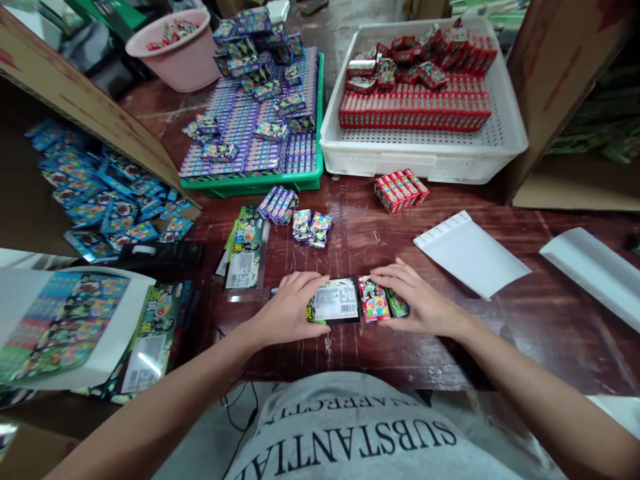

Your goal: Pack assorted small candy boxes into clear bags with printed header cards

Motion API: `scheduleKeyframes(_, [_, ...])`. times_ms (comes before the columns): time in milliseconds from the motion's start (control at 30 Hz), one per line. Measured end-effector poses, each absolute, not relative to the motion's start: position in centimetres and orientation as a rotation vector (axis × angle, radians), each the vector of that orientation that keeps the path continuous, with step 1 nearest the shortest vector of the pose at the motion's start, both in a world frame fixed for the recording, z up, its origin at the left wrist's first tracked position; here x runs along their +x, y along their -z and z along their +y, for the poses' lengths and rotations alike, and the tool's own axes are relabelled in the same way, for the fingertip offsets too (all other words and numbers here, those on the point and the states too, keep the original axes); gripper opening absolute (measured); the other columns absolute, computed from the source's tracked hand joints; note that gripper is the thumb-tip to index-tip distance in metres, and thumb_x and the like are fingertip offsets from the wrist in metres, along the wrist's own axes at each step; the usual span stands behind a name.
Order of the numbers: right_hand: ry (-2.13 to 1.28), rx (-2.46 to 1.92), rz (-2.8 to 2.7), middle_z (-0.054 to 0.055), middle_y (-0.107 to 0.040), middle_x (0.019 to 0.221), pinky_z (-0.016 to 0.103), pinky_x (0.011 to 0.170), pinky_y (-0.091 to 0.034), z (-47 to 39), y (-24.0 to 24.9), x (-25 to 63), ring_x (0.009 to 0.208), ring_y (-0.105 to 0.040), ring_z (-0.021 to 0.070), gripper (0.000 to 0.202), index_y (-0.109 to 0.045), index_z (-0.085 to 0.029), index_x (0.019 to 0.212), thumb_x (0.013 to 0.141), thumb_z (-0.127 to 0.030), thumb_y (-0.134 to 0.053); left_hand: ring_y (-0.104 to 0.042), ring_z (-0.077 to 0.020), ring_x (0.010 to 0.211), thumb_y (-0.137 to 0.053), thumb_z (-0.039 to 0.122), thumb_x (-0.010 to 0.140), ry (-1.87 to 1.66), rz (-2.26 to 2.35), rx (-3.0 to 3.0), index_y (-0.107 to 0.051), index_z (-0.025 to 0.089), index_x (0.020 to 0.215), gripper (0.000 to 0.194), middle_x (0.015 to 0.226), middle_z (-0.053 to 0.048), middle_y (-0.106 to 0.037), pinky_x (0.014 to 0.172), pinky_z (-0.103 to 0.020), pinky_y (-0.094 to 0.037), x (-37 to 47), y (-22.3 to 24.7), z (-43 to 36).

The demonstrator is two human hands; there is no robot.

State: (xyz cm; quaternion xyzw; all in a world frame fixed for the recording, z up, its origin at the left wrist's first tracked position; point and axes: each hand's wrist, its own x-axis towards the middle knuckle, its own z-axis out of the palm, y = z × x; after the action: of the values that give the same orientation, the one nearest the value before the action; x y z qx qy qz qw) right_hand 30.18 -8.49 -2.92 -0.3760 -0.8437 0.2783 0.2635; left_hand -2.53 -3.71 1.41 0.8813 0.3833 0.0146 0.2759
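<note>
Grips inward: left hand clamps printed card, right hand clamps red box. Card's long axis points toward red box.

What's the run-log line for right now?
left hand: on black packet | right hand: around red box, green box | beyond: green tray, white tray, both holding small boxes

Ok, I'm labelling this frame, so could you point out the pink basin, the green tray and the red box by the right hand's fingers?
Pink basin [173, 65]: head view, outer side wall.
Green tray [300, 180]: head view, front rim.
Red box [373, 301]: head view, printed upward face.
</note>
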Motion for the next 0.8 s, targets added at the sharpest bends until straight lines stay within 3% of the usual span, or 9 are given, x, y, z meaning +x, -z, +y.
scheduleKeyframes(200, [-0.774, -1.022, -2.313, 0.014, -0.054, 0.144, 0.067, 0.123, -0.020, -7.9, 3.8, 29.0, 0.135, -0.051, 0.0320, 0.083, -0.036, -0.027, 0.153, 0.084, -0.055, -0.074, -0.046, -0.0330, 0.131, -0.086, 0.043, 0.068, -0.066, 1.012, 2.363, -0.043, 0.018, 0.147, 0.094, 0.143, -0.014, -0.050, 0.113, -0.048, -0.034, -1.8, -1.0, -3.8])
scheduleKeyframes(300, [-0.769, -1.048, -2.353, 0.016, -0.053, 0.145, 0.066, 0.123, -0.020, -7.4, 3.6, 28.2, 0.138, -0.047, 0.0344, 0.095, -0.034, -0.024, 0.154, 0.079, -0.063, -0.075, -0.047, -0.0330, 0.129, -0.086, 0.043, 0.068, -0.063, 1.032, 2.402, -0.044, 0.017, 0.146, 0.093, 0.142, -0.015, -0.051, 0.113, -0.048, -0.034, -0.9, -0.8, -3.9])
scheduleKeyframes(400, [-0.778, -1.103, -2.400, 0.021, -0.035, 0.160, 0.068, 0.123, -0.019, -7.6, 2.5, 29.2, 0.149, -0.032, 0.0394, 0.114, -0.019, -0.019, 0.161, 0.075, -0.068, -0.075, -0.047, -0.0326, 0.129, -0.087, 0.043, 0.068, -0.055, 1.058, 2.419, -0.043, 0.018, 0.147, 0.094, 0.142, -0.014, -0.052, 0.112, -0.049, -0.035, -0.5, -0.8, -4.0])
scheduleKeyframes(467, [-0.786, -1.167, -2.411, 0.021, -0.028, 0.164, 0.067, 0.123, -0.020, -7.8, 1.7, 30.6, 0.152, -0.026, 0.0396, 0.111, -0.015, -0.019, 0.162, 0.079, -0.063, -0.075, -0.047, -0.0322, 0.129, -0.087, 0.043, 0.069, -0.050, 1.054, 2.418, -0.042, 0.019, 0.147, 0.093, 0.143, -0.013, -0.051, 0.112, -0.049, -0.035, -0.4, -0.8, -4.0])
scheduleKeyframes(567, [-0.822, -1.192, -2.385, 0.017, -0.043, 0.155, 0.061, 0.124, -0.024, -7.6, 1.4, 32.0, 0.147, -0.037, 0.0339, 0.088, -0.027, -0.022, 0.158, 0.087, -0.050, -0.072, -0.047, -0.0319, 0.129, -0.086, 0.041, 0.069, -0.064, 1.054, 2.412, -0.043, 0.020, 0.147, 0.091, 0.142, -0.012, -0.051, 0.112, -0.049, -0.036, -0.1, -0.7, -3.9])
scheduleKeyframes(633, [-0.860, -1.136, -2.362, 0.015, -0.051, 0.147, 0.059, 0.124, -0.025, -7.2, 1.9, 31.9, 0.141, -0.045, 0.0313, 0.081, -0.036, -0.023, 0.153, 0.087, -0.050, -0.072, -0.047, -0.0321, 0.128, -0.087, 0.040, 0.068, -0.081, 1.050, 2.409, -0.043, 0.020, 0.147, 0.093, 0.141, -0.012, -0.051, 0.112, -0.049, -0.036, 0.2, -0.6, -3.8])
scheduleKeyframes(800, [-0.899, -1.076, -2.283, 0.014, -0.049, 0.150, 0.061, 0.122, -0.029, -6.8, 2.9, 30.5, 0.141, -0.046, 0.0321, 0.087, -0.039, -0.025, 0.151, 0.080, -0.059, -0.076, -0.047, -0.0328, 0.127, -0.088, 0.041, 0.067, -0.125, 1.080, 2.382, -0.042, 0.023, 0.147, 0.094, 0.141, -0.011, -0.051, 0.111, -0.050, -0.038, 1.2, -0.2, -4.4])
